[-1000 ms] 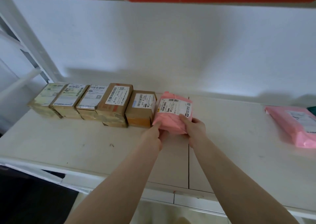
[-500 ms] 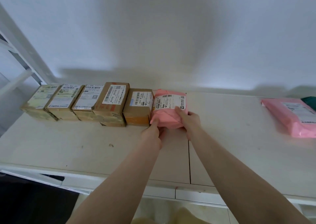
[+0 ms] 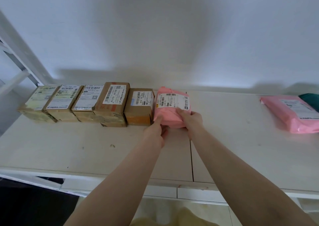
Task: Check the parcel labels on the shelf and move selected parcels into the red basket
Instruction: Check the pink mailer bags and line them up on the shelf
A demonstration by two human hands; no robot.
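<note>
A small pink parcel (image 3: 168,112) with a white label on top rests on the white shelf (image 3: 86,144), pressed against the right end of a row of cardboard boxes (image 3: 110,103). My left hand (image 3: 156,132) grips its near left corner and my right hand (image 3: 191,120) grips its near right side. Each box carries a white label facing up. The red basket is not in view.
A larger pink parcel (image 3: 291,113) lies at the shelf's far right, with a dark green item (image 3: 310,100) behind it. The white back wall stands close behind the row. A seam splits the shelf board near the middle. White frame struts rise at the left.
The pink parcel has been pushed left and back, up against the last cardboard box, with both hands still on it. The camera view has shifted slightly.
</note>
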